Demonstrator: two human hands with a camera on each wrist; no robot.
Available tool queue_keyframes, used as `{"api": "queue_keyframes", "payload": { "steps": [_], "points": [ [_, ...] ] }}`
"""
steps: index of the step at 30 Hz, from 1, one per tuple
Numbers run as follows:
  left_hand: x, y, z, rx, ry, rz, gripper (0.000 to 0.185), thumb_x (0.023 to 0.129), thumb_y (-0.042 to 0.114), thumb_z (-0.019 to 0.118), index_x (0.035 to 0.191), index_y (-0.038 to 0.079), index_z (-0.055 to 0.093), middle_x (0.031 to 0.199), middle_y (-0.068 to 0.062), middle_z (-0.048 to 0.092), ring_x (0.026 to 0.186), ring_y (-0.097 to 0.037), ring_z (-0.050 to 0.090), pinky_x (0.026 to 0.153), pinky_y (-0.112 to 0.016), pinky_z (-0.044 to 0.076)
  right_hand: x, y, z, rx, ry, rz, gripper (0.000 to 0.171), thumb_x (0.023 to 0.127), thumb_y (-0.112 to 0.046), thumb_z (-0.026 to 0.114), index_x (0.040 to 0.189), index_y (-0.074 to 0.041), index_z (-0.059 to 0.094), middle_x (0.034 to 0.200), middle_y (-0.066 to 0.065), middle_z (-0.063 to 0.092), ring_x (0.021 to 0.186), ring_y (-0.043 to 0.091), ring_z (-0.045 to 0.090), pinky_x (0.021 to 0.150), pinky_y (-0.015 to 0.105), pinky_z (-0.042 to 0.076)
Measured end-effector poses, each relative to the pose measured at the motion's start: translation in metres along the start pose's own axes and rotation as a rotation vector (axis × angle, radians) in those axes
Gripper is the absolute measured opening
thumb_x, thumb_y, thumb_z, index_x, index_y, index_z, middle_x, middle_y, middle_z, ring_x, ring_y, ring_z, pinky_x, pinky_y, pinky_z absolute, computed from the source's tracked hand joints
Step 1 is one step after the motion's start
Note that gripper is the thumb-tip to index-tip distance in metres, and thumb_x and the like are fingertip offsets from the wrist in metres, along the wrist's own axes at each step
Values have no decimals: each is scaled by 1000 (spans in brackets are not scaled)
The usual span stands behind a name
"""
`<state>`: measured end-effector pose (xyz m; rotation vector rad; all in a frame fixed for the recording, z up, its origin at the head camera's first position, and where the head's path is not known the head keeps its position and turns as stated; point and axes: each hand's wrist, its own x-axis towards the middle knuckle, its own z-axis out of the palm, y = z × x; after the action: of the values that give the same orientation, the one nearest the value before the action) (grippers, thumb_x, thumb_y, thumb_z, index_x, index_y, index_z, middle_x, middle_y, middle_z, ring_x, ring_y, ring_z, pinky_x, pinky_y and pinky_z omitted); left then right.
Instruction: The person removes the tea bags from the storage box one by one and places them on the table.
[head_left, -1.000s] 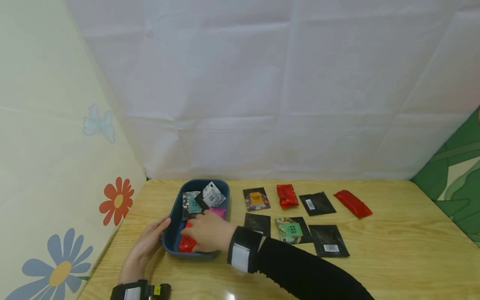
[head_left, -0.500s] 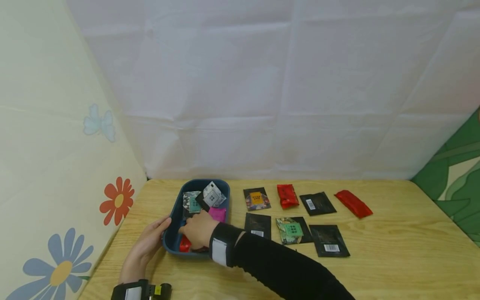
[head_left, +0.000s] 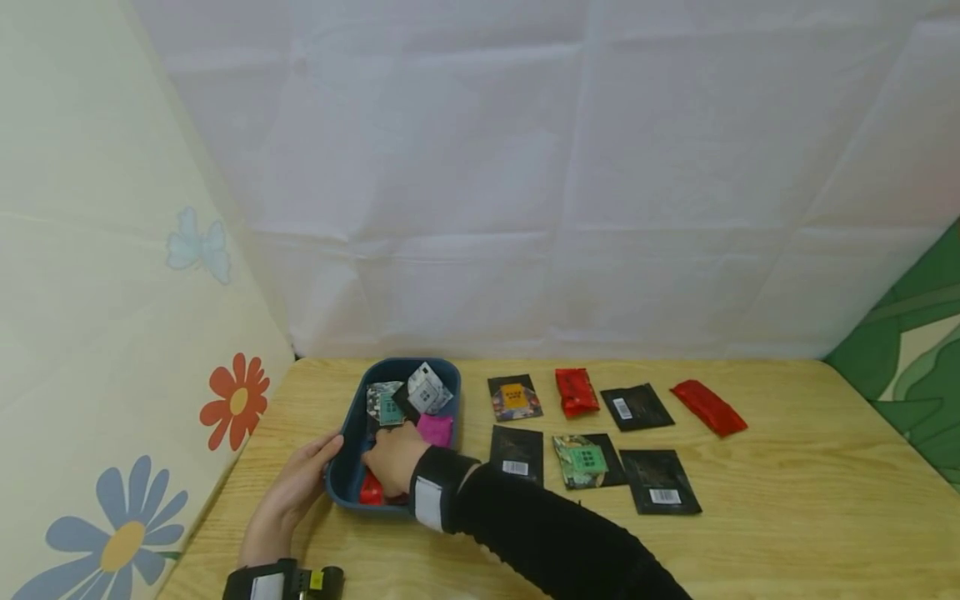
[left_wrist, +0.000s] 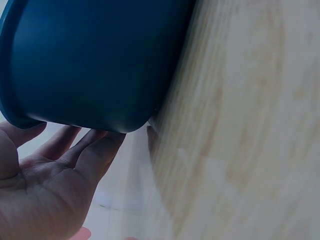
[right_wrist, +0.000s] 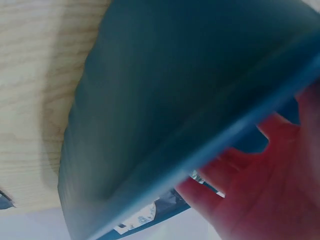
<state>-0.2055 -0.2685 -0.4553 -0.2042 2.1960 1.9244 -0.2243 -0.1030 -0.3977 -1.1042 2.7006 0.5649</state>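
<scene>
A dark blue plastic bin (head_left: 343,479) stands at the left of the table. My left hand (head_left: 294,485) rests on its outer left side; in the left wrist view, straight fingers (left_wrist: 97,152) touch the wall and the thumb lies by the rim. My right hand (head_left: 396,460) reaches down inside the bin's near end. Its fingertips are hidden behind the wall in the right wrist view, so I cannot see whether they hold anything. A red packet (head_left: 371,489) shows beneath this hand. Farther back lie a pink packet (head_left: 435,430), a green-labelled sachet (head_left: 387,403) and a white-and-black sachet (head_left: 427,388).
Right of the bin, loose sachets form two rough rows on the wooden table (head_left: 810,500). Among them are an orange-labelled sachet (head_left: 515,397), a red packet (head_left: 577,392), another red packet (head_left: 708,407), a green-labelled sachet (head_left: 588,460) and several black ones. A white sheet (head_left: 525,183) hangs behind.
My right hand has shifted left and a little down inside the bin, uncovering more of the pink packet and covering more of the red one. The left hand has stayed put.
</scene>
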Motion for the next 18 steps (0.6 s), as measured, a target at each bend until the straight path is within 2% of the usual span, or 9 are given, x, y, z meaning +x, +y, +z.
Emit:
{"api": "queue_keyframes", "payload": {
  "steps": [8,14,18],
  "points": [
    [0,1,0,4,-2,-8,61,106,33,46,148,-10,35,149,-29,40,124,-24,52,104,-47,44,2,0,4,-79,75,-22,60,85,-48,73,141,-39,53,138,-2,48,119,15,53,97,33,47],
    [-1,2,0,-11,-10,-7,60,107,32,45,148,-10,35,148,-29,41,118,-19,56,98,-40,49,-5,4,4,-136,214,-85,56,86,-45,74,137,-33,56,131,-1,51,106,14,59,88,30,51],
    [-1,1,0,-23,-9,0,58,107,29,44,148,-10,34,148,-29,41,116,-17,57,94,-34,52,-7,6,1,-153,279,-102,53,88,-42,73,137,-30,55,128,-1,53,105,15,60,87,31,52]
  ]
}}
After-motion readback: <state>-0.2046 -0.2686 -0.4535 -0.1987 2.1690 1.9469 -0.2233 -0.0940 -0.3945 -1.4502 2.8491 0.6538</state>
